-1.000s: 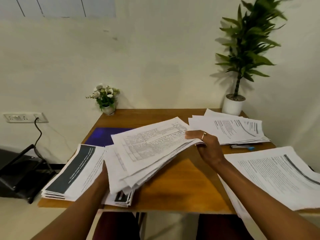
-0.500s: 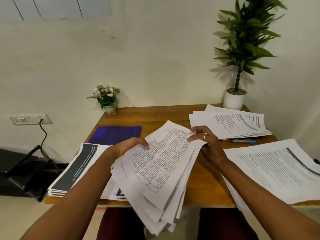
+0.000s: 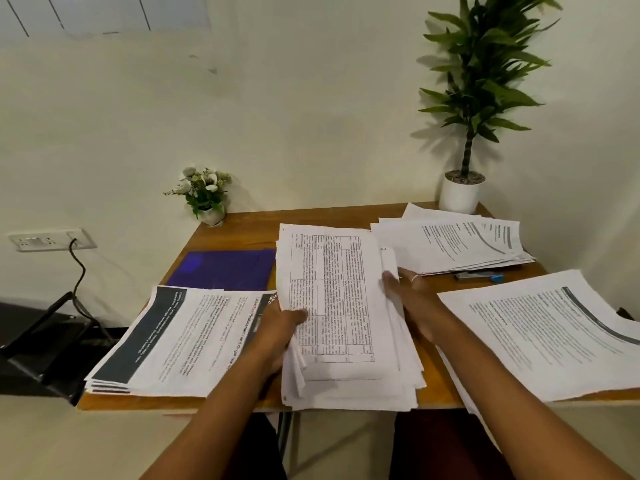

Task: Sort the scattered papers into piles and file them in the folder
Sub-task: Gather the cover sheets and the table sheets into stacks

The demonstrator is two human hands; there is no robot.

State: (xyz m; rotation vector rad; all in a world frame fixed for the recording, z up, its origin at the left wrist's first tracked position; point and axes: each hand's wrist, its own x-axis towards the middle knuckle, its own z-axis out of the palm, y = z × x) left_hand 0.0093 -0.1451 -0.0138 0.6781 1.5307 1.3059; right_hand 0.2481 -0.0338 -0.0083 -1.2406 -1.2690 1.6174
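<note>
1. A stack of papers (image 3: 341, 306) sits in the middle of the wooden table (image 3: 239, 230). Its long side points away from the person and its near end reaches past the table's front edge. The top sheet carries a printed grid of small text, and the lower sheets fan out unevenly.
2. The left hand (image 3: 278, 329) grips the stack's left edge. Its thumb lies on the top sheet and its fingers are hidden under the paper.
3. The right hand (image 3: 417, 306) is against the stack's right edge, fingers stretched fairly straight along the sheets. It is somewhat blurred, and a ring shows on one finger.
4. A purple folder (image 3: 225, 271) lies flat and closed on the table, behind the left pile and just left of the stack's far end.
5. The left pile (image 3: 180, 337) has a dark band along one side. It lies at the table's left front corner, touching or slipping under the stack by the left hand.
6. A far pile (image 3: 450, 247) lies at the back right, its sheets loosely spread. A blue-tipped pen (image 3: 483, 277) lies just in front of it.
7. A near pile (image 3: 540, 336) lies at the right front, hanging over the table edge beside the right forearm.
8. A small pot of flowers (image 3: 204, 194) stands at the back left corner. A tall plant (image 3: 467, 105) in a white pot stands at the back right.
9. A wall socket (image 3: 52, 240) with a black cable is on the wall to the left.
</note>
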